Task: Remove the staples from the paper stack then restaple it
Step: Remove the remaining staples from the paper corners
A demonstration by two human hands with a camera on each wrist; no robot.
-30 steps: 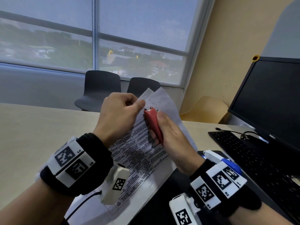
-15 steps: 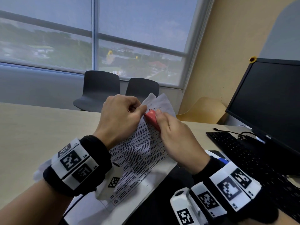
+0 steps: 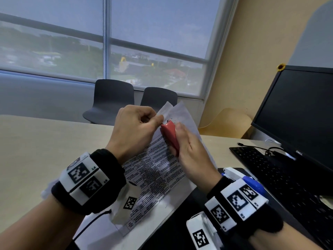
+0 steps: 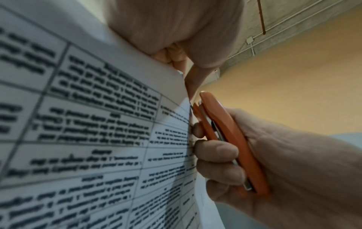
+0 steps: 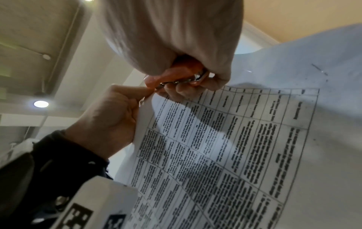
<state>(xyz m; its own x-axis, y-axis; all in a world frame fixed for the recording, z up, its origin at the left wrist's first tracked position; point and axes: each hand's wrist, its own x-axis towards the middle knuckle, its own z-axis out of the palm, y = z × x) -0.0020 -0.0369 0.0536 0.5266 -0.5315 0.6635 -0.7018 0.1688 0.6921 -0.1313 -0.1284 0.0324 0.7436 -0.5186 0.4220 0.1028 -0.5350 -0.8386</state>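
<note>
The printed paper stack (image 3: 158, 170) is held tilted up above the table. My left hand (image 3: 158, 120) pinches its top corner between thumb and curled fingers. My right hand (image 3: 177, 128) grips a small red stapler (image 3: 170, 136), whose metal-tipped front end touches the paper right beside the left thumb. In the left wrist view the stapler (image 4: 231, 136) lies along the paper (image 4: 88, 124) edge, with the right hand (image 4: 293, 162) wrapped round it. In the right wrist view the stapler (image 5: 182, 72) tip meets the corner that the left hand (image 5: 109, 117) pinches. No staple can be made out.
A black keyboard (image 3: 270, 170) and a dark monitor (image 3: 302, 112) stand at the right. A white and blue object (image 3: 239, 175) lies behind my right wrist on a black mat (image 3: 180, 222). Two dark chairs (image 3: 111, 98) stand past the beige table (image 3: 45, 150).
The right hand rolled over the red stapler against the paper corner and has turned back, showing it again. The left hand kept its pinch on the corner.
</note>
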